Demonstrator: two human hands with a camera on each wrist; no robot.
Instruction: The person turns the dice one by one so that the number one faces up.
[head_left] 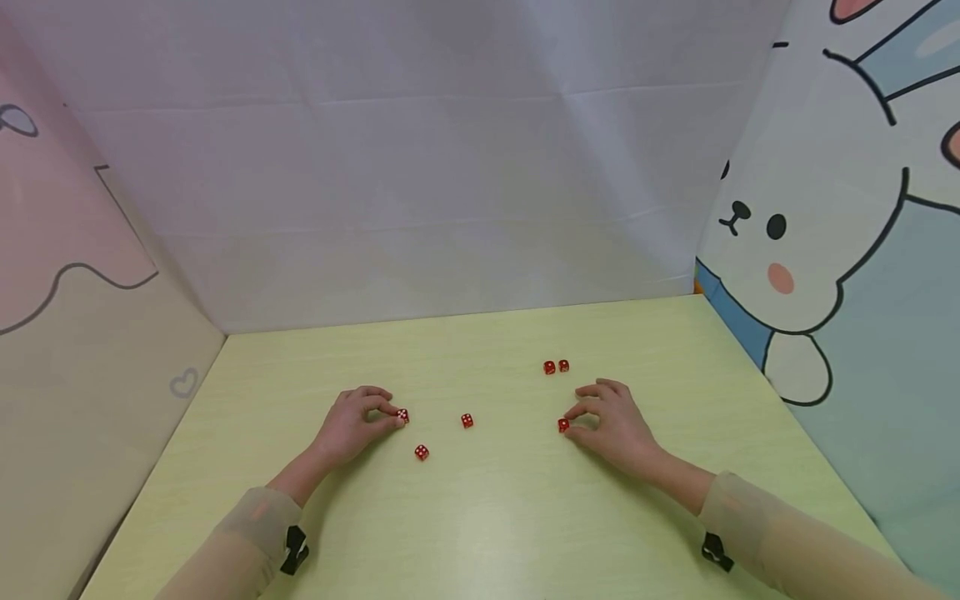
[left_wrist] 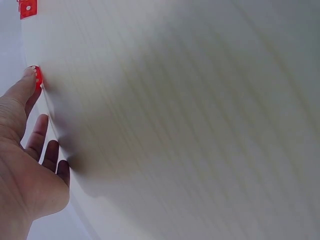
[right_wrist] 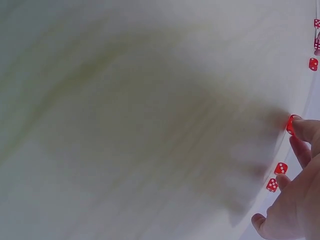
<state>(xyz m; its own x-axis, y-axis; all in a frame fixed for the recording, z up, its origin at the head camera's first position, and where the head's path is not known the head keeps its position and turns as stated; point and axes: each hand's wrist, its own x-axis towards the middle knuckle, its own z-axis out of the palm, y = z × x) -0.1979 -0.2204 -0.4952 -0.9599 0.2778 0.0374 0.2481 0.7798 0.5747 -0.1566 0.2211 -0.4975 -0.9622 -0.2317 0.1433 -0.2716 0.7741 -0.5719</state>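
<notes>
On the pale table, the left hand (head_left: 356, 427) pinches a red die (head_left: 402, 416) with white pips between thumb and index finger; the left wrist view shows the same die (left_wrist: 37, 77) at the fingertips. The right hand (head_left: 617, 429) holds another red die (head_left: 563, 425) between thumb and index finger, its other fingers spread. In the right wrist view this die (right_wrist: 291, 125) is partly covered by the thumb. Between the hands lie two loose dice, one (head_left: 467, 421) near the middle and one (head_left: 422, 452) close to the left hand, nearer the front.
Two more red dice, one (head_left: 550, 367) beside the other (head_left: 564, 366), lie behind the right hand's die. A white cloth (head_left: 450, 192) hangs along the table's back edge. Printed panels stand at both sides, the right one (head_left: 810, 250) with a cartoon animal.
</notes>
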